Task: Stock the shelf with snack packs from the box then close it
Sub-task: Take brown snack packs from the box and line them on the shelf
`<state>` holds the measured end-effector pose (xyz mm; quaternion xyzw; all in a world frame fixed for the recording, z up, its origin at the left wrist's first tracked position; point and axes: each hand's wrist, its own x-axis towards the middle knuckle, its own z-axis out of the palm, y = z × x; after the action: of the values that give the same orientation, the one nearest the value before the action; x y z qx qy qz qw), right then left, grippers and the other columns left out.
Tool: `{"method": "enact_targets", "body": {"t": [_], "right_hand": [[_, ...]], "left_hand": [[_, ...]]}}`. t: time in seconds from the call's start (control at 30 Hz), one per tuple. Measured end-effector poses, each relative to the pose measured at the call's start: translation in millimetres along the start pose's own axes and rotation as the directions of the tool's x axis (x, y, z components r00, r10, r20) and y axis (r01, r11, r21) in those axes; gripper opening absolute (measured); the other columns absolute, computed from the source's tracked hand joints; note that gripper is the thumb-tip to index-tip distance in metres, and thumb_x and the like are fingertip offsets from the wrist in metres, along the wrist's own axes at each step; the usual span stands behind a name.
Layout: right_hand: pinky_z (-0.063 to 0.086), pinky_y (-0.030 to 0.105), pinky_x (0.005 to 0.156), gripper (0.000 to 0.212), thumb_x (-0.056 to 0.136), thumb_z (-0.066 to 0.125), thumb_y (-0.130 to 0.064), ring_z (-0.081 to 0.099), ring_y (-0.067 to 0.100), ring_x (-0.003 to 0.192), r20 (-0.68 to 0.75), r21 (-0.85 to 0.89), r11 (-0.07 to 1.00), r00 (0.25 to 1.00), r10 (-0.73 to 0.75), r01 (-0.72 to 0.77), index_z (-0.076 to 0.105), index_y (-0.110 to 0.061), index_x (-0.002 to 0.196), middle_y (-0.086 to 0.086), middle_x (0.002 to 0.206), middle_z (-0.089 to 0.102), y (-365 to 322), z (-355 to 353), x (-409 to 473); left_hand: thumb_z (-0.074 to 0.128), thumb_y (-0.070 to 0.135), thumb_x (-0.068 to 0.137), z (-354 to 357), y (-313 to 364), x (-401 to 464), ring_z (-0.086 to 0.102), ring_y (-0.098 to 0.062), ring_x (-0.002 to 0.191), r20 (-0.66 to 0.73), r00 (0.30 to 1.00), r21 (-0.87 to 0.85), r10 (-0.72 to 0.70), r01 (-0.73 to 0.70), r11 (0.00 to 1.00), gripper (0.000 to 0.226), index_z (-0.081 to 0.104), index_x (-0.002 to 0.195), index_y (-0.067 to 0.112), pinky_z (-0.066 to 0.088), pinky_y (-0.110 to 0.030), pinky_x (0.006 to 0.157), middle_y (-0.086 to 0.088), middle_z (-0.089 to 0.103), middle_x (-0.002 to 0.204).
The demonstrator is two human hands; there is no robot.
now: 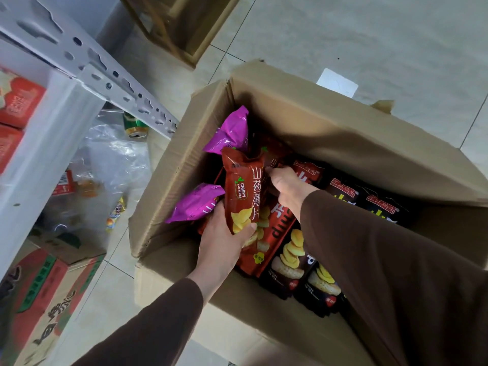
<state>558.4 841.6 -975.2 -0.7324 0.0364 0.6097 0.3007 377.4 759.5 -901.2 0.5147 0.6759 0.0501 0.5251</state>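
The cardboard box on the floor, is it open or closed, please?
Open: the cardboard box has its flaps spread outward, with snack packs visible inside.

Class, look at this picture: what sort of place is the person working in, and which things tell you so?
Probably a small shop's stockroom or shop floor. A white slotted metal shelf holds red packs, an open cardboard box of snack packs sits on the tiled floor, and another printed carton stands beside the shelf.
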Motion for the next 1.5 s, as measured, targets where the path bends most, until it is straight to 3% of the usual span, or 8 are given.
{"method": "enact_targets", "body": {"t": [0.47, 0.67, 0.77, 0.83, 0.93, 1.1, 1.3, 1.5], "right_hand": [[0.055, 0.041, 0.091, 0.064, 0.081, 0.084, -0.029, 0.069, 0.025, 0.104, 0.173, 0.08, 0.996, 0.984, -0.048, 0.034, 0.055, -0.01, 0.134, 0.01, 0.118, 0.072, 7.1, -10.3, -11.8], [0.054, 0.048, 0.098, 0.079, 0.062, 0.081, -0.057, 0.07, 0.023, 0.103, -0.034, -0.143, 0.955, 0.963, -0.266, 0.259, 0.051, -0.026, 0.129, -0.002, 0.115, 0.071, 10.0, -41.8, -20.5], [0.056, 0.045, 0.093, 0.095, 0.068, 0.07, -0.07, 0.067, 0.024, 0.107, -0.034, -0.503, 0.795, 0.912, -0.409, 0.338, 0.034, -0.025, 0.143, -0.001, 0.12, 0.068, 12.3, -64.1, -35.2], [0.056, 0.047, 0.088, 0.096, 0.074, 0.059, -0.078, 0.064, 0.028, 0.11, 0.013, -0.785, 0.52, 0.849, -0.529, 0.336, 0.025, -0.028, 0.148, 0.003, 0.119, 0.068, 15.3, -76.0, -44.5], [0.044, 0.055, 0.102, 0.099, 0.079, 0.038, -0.089, 0.043, 0.038, 0.134, 0.049, -0.913, 0.319, 0.845, -0.533, 0.254, 0.019, -0.029, 0.155, 0.013, 0.142, 0.052, 17.4, -80.2, -56.1], [0.028, 0.059, 0.111, 0.063, 0.104, 0.023, -0.052, 0.029, 0.041, 0.143, 0.064, -0.873, 0.421, 0.915, -0.399, 0.245, 0.004, -0.033, 0.161, 0.019, 0.155, 0.034, 24.7, -72.9, -57.9], [0.043, 0.045, 0.107, 0.099, 0.084, 0.076, -0.051, 0.047, 0.037, 0.136, 0.028, -0.671, 0.713, 0.968, -0.251, 0.205, 0.015, -0.02, 0.155, 0.015, 0.155, 0.036, 31.3, -64.5, -59.6], [0.043, 0.038, 0.103, 0.098, 0.078, 0.079, -0.055, 0.056, 0.025, 0.124, 0.078, -0.43, 0.892, 0.99, -0.115, 0.137, 0.027, -0.024, 0.155, 0.004, 0.141, 0.056, 32.7, -76.2, -61.5]], "left_hand": [[0.074, 0.066, 0.072, -2.1, -4.3, -4.3, 0.056, -0.008, 0.123, 0.002, 1.0, -0.038, -0.014, 0.014, 0.999, 0.086, 0.033, 0.145, 0.046, 0.052, -0.044, 0.103, 0.019, 0.056, 0.132], [0.076, 0.061, 0.075, 4.0, 0.5, -6.6, 0.058, -0.008, 0.118, -0.007, 1.0, -0.063, -0.026, 0.026, 0.998, 0.073, 0.04, 0.137, 0.045, 0.053, -0.044, 0.1, 0.02, 0.059, 0.124], [0.077, 0.059, 0.075, 7.0, 3.2, -8.7, 0.059, -0.008, 0.116, -0.001, 0.999, -0.074, -0.039, 0.039, 0.997, 0.069, 0.042, 0.133, 0.045, 0.054, -0.044, 0.098, 0.019, 0.06, 0.122], [0.077, 0.058, 0.076, 9.1, 4.6, -9.9, 0.059, -0.008, 0.115, 0.002, 0.999, -0.078, -0.049, 0.049, 0.996, 0.068, 0.042, 0.133, 0.044, 0.055, -0.043, 0.097, 0.017, 0.06, 0.122], [0.074, 0.067, 0.071, 11.3, 6.0, -12.2, 0.059, -0.01, 0.117, 0.013, 0.998, -0.07, -0.057, 0.058, 0.996, 0.073, 0.041, 0.132, 0.045, 0.055, -0.045, 0.097, 0.016, 0.059, 0.124], [0.076, 0.057, 0.077, 10.9, 6.0, -16.2, 0.059, -0.011, 0.116, 0.002, 0.998, -0.048, -0.064, 0.064, 0.997, 0.069, 0.04, 0.134, 0.04, 0.055, -0.04, 0.096, 0.014, 0.058, 0.122], [0.077, 0.054, 0.079, 5.3, 0.3, -20.0, 0.057, -0.01, 0.116, -0.025, 0.998, -0.035, -0.062, 0.062, 0.997, 0.068, 0.04, 0.135, 0.041, 0.054, -0.042, 0.098, 0.015, 0.058, 0.122], [0.077, 0.058, 0.077, 2.1, -5.2, -27.2, 0.059, -0.011, 0.115, 0.012, 0.997, -0.043, -0.073, 0.074, 0.996, 0.07, 0.042, 0.134, 0.04, 0.054, -0.041, 0.098, 0.014, 0.059, 0.123]]}}
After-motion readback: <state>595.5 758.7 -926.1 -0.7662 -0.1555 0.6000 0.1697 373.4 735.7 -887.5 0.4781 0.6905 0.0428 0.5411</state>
